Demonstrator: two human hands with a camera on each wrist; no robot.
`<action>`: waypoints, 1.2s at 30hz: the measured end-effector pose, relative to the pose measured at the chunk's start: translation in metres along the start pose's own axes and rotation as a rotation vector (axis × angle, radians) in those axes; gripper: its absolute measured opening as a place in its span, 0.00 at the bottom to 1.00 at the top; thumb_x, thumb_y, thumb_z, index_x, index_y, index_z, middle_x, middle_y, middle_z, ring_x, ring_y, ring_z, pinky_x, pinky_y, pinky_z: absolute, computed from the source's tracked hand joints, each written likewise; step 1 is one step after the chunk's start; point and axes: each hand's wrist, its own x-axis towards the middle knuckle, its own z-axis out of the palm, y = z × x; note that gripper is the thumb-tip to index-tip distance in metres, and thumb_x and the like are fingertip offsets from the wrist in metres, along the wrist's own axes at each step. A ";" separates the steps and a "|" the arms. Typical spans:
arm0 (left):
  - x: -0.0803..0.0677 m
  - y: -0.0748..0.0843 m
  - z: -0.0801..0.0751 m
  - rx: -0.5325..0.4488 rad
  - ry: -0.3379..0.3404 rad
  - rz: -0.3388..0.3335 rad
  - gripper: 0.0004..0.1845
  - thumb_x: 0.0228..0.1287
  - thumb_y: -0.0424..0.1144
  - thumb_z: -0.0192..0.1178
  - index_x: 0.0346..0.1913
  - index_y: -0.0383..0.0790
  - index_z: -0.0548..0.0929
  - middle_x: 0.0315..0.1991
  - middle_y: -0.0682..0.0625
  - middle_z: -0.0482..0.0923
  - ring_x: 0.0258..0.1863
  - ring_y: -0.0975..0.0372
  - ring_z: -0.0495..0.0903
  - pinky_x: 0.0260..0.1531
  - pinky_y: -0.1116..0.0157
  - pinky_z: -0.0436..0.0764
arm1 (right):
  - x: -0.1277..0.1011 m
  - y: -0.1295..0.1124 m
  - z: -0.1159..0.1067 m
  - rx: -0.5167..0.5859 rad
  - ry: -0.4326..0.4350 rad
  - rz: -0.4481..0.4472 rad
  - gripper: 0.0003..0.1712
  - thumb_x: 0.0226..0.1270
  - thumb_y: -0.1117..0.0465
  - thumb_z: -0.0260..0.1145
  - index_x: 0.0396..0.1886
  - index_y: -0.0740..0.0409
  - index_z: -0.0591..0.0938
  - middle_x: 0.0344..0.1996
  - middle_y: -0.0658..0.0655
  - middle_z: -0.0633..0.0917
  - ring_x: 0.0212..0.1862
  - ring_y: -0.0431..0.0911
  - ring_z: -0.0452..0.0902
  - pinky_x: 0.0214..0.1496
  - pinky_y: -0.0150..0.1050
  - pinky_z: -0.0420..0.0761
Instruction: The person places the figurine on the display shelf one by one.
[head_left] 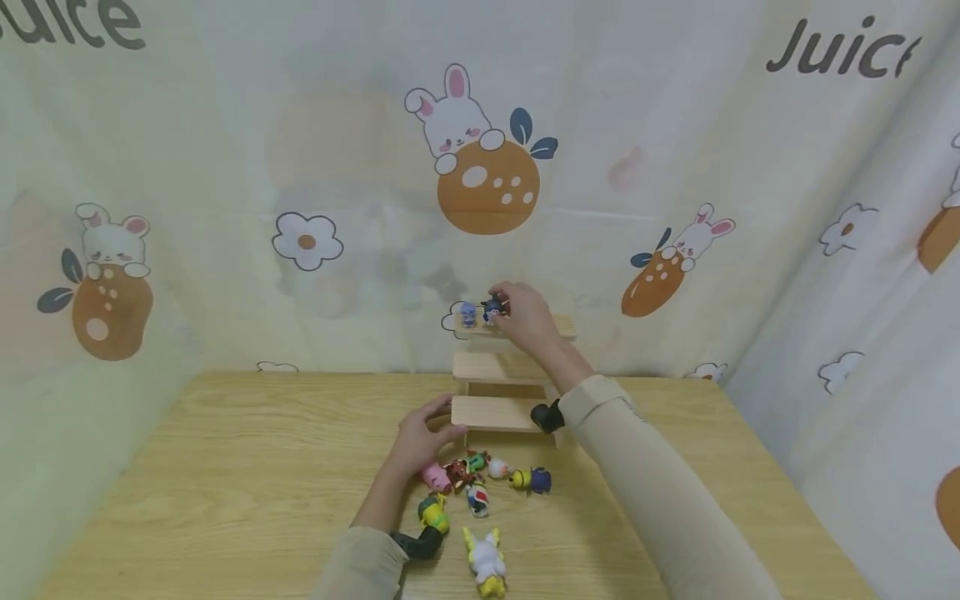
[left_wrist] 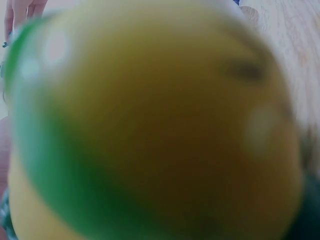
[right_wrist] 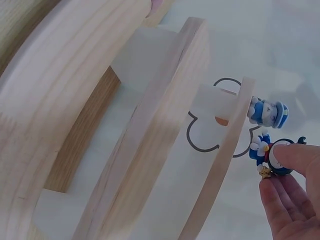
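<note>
Right hand (head_left: 525,315) is pinching a dark blue toy (right_wrist: 272,155) on the top step of the wooden rack (head_left: 491,412), beside a light blue toy (right_wrist: 267,111) already standing there. Left hand (head_left: 420,437) is resting relaxed against the bottom step. Several toys (head_left: 480,500) are waiting on the bench (head_left: 225,483).

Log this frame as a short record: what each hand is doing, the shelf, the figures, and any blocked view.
right hand: right hand pinches a dark blue toy figure at the top step
left hand: left hand rests its fingers on the lowest step's left end
shelf: three-step pale wooden display stand on the light wooden table
already placed: pale blue capped toy figure on the top step
waiting: cluster of small colourful figures lying in front of the stand
blocked view: left wrist camera filled by a blurred yellow-green toy
</note>
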 end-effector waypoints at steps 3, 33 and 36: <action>0.000 0.001 0.001 -0.005 0.001 0.006 0.42 0.48 0.59 0.69 0.67 0.49 0.70 0.58 0.49 0.78 0.66 0.49 0.68 0.67 0.43 0.58 | 0.001 0.000 0.000 -0.001 -0.008 0.009 0.23 0.62 0.66 0.66 0.57 0.61 0.75 0.49 0.62 0.80 0.49 0.52 0.80 0.52 0.44 0.80; 0.000 0.002 0.002 0.001 0.022 0.006 0.39 0.51 0.54 0.70 0.66 0.45 0.71 0.56 0.48 0.79 0.65 0.50 0.68 0.67 0.44 0.60 | 0.009 0.011 0.001 -0.052 -0.060 0.062 0.25 0.62 0.66 0.65 0.60 0.61 0.74 0.52 0.64 0.80 0.54 0.54 0.77 0.56 0.46 0.78; 0.000 0.002 0.001 -0.001 0.020 0.011 0.39 0.51 0.54 0.70 0.66 0.45 0.71 0.56 0.48 0.79 0.65 0.50 0.68 0.66 0.44 0.60 | 0.010 0.011 0.001 -0.058 -0.063 0.065 0.26 0.62 0.66 0.65 0.60 0.61 0.73 0.52 0.64 0.79 0.54 0.54 0.77 0.57 0.46 0.77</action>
